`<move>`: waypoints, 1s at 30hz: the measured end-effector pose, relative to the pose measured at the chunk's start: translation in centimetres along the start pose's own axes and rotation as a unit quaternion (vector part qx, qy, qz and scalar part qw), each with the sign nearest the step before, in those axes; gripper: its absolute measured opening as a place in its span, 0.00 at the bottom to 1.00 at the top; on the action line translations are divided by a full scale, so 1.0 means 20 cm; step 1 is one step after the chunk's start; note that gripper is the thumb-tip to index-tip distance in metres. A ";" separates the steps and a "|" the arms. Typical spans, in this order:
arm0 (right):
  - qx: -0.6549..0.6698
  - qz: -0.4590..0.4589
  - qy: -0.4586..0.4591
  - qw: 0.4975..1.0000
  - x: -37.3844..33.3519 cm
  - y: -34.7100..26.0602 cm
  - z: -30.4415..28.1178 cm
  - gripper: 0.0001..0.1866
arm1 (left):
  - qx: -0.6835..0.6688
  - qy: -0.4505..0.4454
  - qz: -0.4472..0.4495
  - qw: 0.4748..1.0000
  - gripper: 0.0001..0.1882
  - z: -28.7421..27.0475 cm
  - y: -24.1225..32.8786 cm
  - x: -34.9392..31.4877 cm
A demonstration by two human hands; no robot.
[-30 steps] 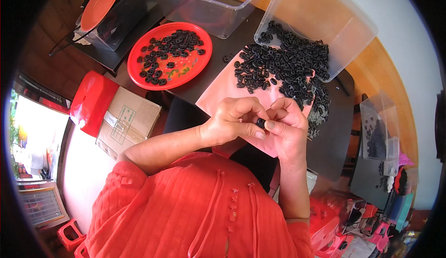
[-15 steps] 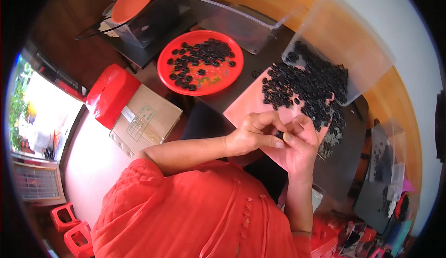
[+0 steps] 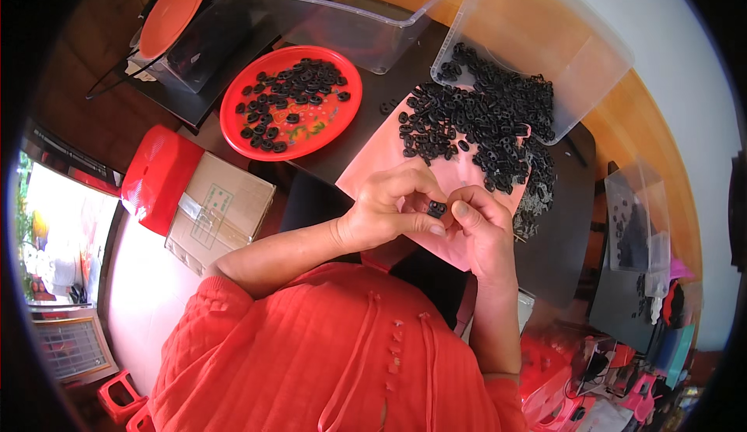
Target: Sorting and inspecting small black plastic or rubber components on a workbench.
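One small black piece [image 3: 436, 209] is pinched between the thumb and forefinger of the left hand [image 3: 395, 208], above the near side of the pink cloth [image 3: 362, 164]. That hand is closed down to the width of the piece. The right hand [image 3: 484, 231] is just beside it, thumb and forefinger curled close together; I cannot tell whether it has hold of anything.

The cloth lies over the near edge of the desk [image 3: 564, 230]. On its far part is a heap of black pieces [image 3: 482, 132], overlapping and too many to count. The heap runs back into one clear bin [image 3: 545, 31], which is tipped on its side toward the desk's far edge. By the right side of the heap is a patch of grey bits [image 3: 535, 210], too small to make out.

Left of the cloth, by the near edge of the desk, is one red plate [image 3: 332, 115]. It carries several dozen black pieces, crowded at the far side and more scattered toward the near side. Behind the plate is a second clear bin [image 3: 373, 39].

Beyond the desk's left end are one orange plate [image 3: 173, 13], one red box [image 3: 159, 175] and one cardboard box [image 3: 226, 208]. Past its right end, one clear box [image 3: 642, 191] holds dark pieces.
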State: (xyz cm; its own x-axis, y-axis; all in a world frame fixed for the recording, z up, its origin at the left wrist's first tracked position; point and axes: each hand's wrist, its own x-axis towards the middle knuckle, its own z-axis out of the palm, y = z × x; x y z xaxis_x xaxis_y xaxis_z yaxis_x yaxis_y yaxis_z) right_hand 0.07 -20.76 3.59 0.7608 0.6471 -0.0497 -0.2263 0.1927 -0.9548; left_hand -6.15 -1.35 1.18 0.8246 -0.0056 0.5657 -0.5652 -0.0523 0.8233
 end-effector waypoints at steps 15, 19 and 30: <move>0.013 0.061 -0.080 0.995 -0.05 -0.02 0.01 0.09 | 0.007 -0.059 -0.035 0.998 0.17 0.01 0.06 -0.02; -0.022 0.043 -0.087 0.995 -0.06 0.02 0.01 0.10 | -0.115 -0.075 -0.033 0.990 0.12 0.03 0.06 -0.03; -0.020 0.040 -0.033 0.998 -0.08 0.10 -0.01 0.11 | -0.136 -0.047 -0.060 0.988 0.13 0.07 -0.05 -0.10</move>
State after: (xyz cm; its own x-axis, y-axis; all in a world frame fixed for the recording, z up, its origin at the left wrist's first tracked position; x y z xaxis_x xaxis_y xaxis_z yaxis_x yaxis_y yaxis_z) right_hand -1.44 -21.67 1.75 0.6996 0.7063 -0.1085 -0.2600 0.1102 -0.9593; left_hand -7.25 -2.65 -0.81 0.8778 -0.1095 0.4663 -0.4378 0.2117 0.8738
